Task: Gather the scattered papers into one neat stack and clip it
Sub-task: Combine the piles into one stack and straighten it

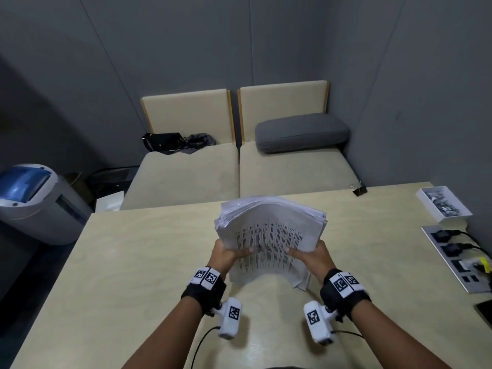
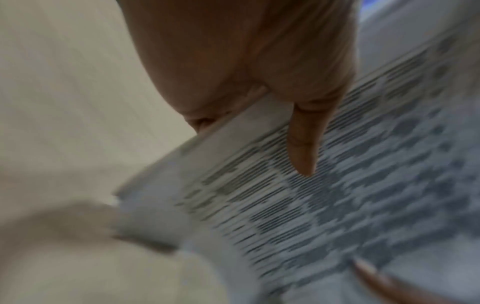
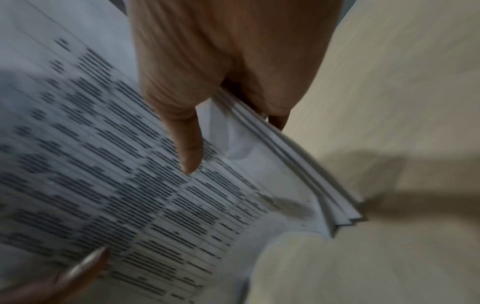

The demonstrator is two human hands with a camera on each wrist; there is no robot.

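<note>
A thick stack of printed white papers (image 1: pixel 269 235) stands on its near edge on the beige table (image 1: pixel 138 262), bowed over away from me. My left hand (image 1: pixel 231 253) grips its left side, thumb on the printed face, fingers behind. My right hand (image 1: pixel 306 253) grips the right side the same way. In the left wrist view the thumb (image 2: pixel 302 142) lies across the text of the stack (image 2: pixel 337 185). The right wrist view shows the thumb (image 3: pixel 188 144) on the sheets (image 3: pixel 130 185), whose edges are uneven. A black binder clip (image 1: pixel 359 190) lies at the table's far edge.
A white box (image 1: pixel 443 203) of clips sits at the far right of the table. Beside it lies a power strip (image 1: pixel 458 257) with plugs and cables. A beige sofa with a grey cushion (image 1: pixel 302 133) stands behind the table. A white bin (image 1: pixel 34 201) stands at left.
</note>
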